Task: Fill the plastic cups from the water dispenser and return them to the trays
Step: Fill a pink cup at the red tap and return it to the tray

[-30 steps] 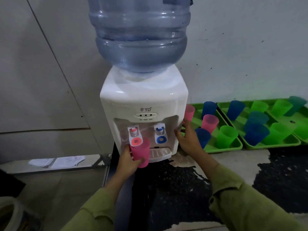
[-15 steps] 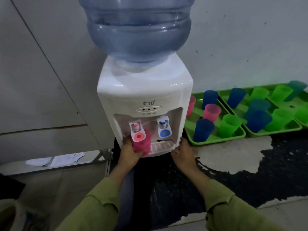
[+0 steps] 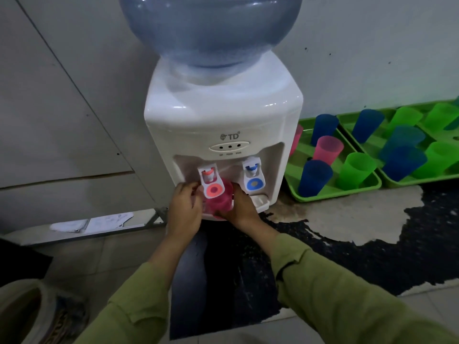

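A white water dispenser [image 3: 223, 115] with a blue bottle [image 3: 211, 28] on top stands against the wall. A pink cup [image 3: 219, 201] sits under its red tap [image 3: 211, 186], partly hidden by the tap lever. My left hand [image 3: 185, 212] holds the cup's left side. My right hand [image 3: 242, 209] wraps its right side. The blue tap [image 3: 253, 178] is free. To the right, green trays [image 3: 372, 186] hold several blue, pink and green cups, such as a blue one [image 3: 314, 177] at the front.
The dispenser stands on a dark, worn counter [image 3: 347, 244] with pale patches. Papers [image 3: 92, 223] lie on a ledge at the left. A second green tray [image 3: 422, 180] sits further right. A sack-like object [image 3: 29, 311] is at the lower left.
My right hand moved from the dispenser's right side to the pink cup. The cup went further in under the red tap. The camera moved closer.
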`<state>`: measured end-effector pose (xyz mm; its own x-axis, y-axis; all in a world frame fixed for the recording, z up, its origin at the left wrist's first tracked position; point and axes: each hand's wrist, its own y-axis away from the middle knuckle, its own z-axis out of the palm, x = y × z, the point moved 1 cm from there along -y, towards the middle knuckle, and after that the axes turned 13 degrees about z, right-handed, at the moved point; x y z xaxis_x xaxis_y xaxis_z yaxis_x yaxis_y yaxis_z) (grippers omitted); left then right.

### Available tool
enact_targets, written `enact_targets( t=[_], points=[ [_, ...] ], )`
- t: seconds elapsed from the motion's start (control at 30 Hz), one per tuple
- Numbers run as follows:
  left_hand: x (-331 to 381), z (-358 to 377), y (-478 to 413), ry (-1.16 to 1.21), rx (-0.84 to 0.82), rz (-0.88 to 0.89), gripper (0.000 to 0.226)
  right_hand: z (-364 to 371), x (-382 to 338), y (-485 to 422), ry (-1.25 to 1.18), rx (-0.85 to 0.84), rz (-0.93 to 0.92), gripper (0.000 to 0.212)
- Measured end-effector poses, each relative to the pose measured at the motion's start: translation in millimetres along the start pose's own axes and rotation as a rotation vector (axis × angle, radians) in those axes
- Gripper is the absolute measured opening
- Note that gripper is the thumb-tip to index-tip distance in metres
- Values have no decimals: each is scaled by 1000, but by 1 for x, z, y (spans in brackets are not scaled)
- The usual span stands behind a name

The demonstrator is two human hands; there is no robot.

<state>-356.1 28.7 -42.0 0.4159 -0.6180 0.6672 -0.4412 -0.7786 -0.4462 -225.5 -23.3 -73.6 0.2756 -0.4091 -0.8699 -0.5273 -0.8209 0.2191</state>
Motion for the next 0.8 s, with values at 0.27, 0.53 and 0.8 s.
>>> enact_targets(
  t=[0.27,0.53,0.8],
  points=[
    [8,4,-10,-146,-103,-7,18,1,2,-1,-29,-13,53,70],
    [21,-10,-3,53,-46,14,25,0,1,0,-76,-57,15,69],
    [39,-14,-22,521,93,-398,33,-4,11,-7,42,-149,7,70]
  ],
)
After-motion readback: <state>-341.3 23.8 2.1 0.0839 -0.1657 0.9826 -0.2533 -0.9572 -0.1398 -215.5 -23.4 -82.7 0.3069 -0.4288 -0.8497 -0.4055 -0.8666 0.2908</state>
